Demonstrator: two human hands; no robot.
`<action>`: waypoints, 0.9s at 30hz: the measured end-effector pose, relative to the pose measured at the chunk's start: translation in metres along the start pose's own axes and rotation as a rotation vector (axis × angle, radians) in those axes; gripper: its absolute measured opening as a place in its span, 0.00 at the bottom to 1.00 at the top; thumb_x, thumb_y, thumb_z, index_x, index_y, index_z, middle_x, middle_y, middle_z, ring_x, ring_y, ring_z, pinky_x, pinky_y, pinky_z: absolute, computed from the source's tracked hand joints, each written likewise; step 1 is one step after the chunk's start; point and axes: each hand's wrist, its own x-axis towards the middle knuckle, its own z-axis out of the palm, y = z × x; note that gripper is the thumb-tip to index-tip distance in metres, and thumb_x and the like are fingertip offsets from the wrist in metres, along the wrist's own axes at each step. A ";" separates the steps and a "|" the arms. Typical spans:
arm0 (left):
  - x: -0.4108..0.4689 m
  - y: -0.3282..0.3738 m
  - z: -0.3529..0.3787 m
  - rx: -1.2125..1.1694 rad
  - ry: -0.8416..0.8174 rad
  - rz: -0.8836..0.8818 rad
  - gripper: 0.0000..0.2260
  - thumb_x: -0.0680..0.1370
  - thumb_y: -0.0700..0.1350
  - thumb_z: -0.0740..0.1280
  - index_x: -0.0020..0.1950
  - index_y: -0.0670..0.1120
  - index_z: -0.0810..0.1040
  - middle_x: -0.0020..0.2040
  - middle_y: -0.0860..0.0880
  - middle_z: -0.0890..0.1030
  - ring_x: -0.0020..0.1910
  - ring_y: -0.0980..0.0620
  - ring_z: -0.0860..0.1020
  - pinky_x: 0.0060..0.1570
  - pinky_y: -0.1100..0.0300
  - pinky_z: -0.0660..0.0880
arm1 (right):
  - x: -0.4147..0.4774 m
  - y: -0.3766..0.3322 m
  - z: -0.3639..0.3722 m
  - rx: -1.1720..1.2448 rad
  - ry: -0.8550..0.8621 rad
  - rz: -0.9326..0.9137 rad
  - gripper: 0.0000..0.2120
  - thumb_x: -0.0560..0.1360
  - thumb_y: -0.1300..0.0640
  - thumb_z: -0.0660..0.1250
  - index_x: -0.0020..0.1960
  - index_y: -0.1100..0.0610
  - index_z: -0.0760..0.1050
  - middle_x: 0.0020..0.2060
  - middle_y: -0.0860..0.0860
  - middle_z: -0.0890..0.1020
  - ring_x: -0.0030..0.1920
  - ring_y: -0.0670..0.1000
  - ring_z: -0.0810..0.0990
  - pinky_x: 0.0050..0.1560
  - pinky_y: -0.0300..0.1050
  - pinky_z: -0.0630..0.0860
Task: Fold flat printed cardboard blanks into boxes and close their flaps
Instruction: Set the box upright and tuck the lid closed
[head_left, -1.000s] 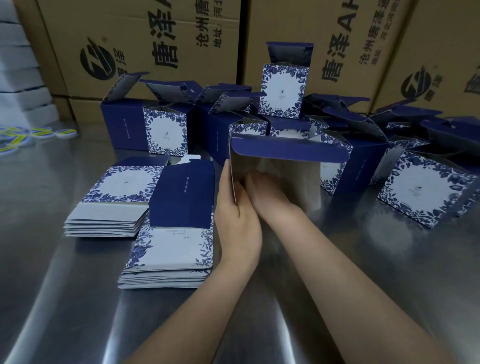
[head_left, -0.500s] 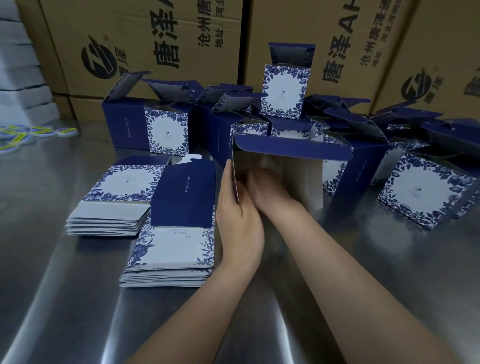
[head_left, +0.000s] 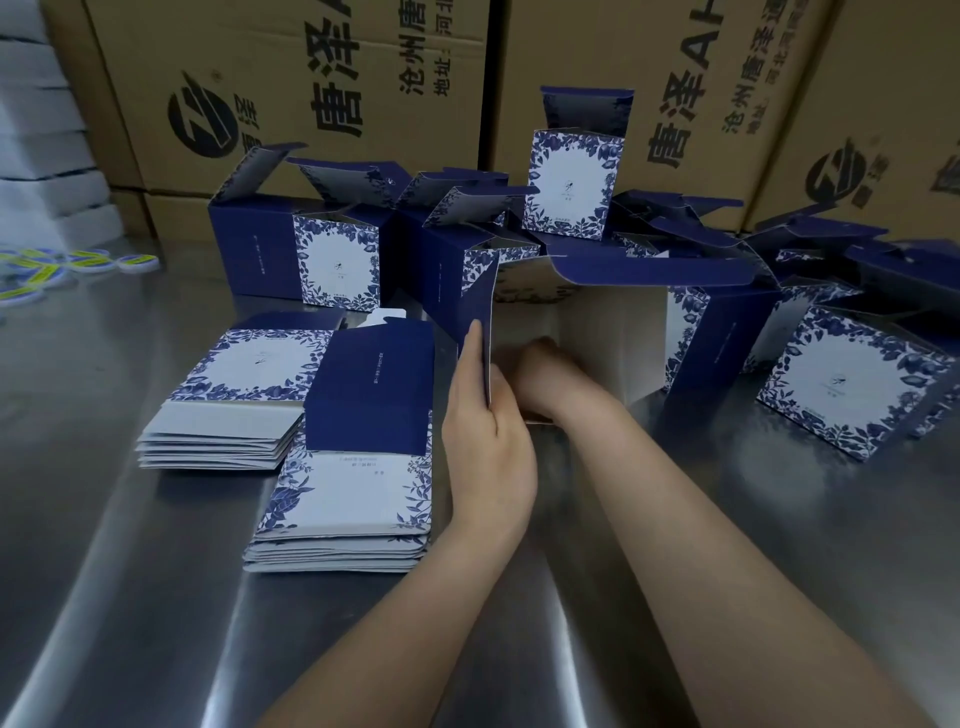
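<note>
Box (head_left: 613, 332) wall pinched by left hand (head_left: 488, 447).

We see a brushed, glossy metal tabletop (head_left: 156, 597) bearing matt printed cardboard blanks (head_left: 343, 499) (grey, unprinted undersides).

Flat blanks: 2 stacks on the bench (head_left: 156, 597), a left stack (head_left: 223, 415) and a right stack (head_left: 353, 509). Sheets per stack are layered too tightly to count.
Half-formed box (head_left: 597, 338): 1.
Erected boxes (head_left: 337, 265) with top flaps up: at least 8 in the cluster behind. Overlap prevents an exact figure.
Brown printed cartons (head_left: 291, 78) along the back: at least 3.
Yellow-and-white discs (head_left: 78, 265), far left: several, too blurred to count.
Hands: 2, left hand (head_left: 488, 452) and right hand (head_left: 545, 374).
</note>
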 end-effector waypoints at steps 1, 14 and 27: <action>0.000 0.000 0.000 0.002 -0.001 0.010 0.19 0.85 0.44 0.54 0.76 0.51 0.66 0.69 0.48 0.75 0.69 0.51 0.72 0.68 0.50 0.68 | -0.002 0.000 -0.001 -0.005 0.033 -0.015 0.13 0.82 0.52 0.57 0.55 0.57 0.77 0.57 0.58 0.80 0.57 0.58 0.77 0.54 0.46 0.71; 0.001 -0.003 -0.001 0.046 -0.023 0.032 0.18 0.85 0.45 0.53 0.75 0.51 0.67 0.67 0.46 0.76 0.66 0.48 0.73 0.66 0.47 0.70 | 0.012 -0.001 0.006 0.029 -0.048 0.031 0.19 0.80 0.46 0.58 0.65 0.57 0.64 0.62 0.57 0.70 0.60 0.61 0.74 0.60 0.55 0.73; 0.004 -0.007 -0.001 0.043 -0.004 0.058 0.18 0.84 0.46 0.54 0.75 0.52 0.67 0.67 0.49 0.76 0.66 0.51 0.73 0.66 0.48 0.70 | -0.002 -0.007 -0.001 -0.140 -0.135 -0.077 0.16 0.83 0.54 0.55 0.67 0.59 0.65 0.67 0.58 0.69 0.58 0.58 0.75 0.52 0.46 0.71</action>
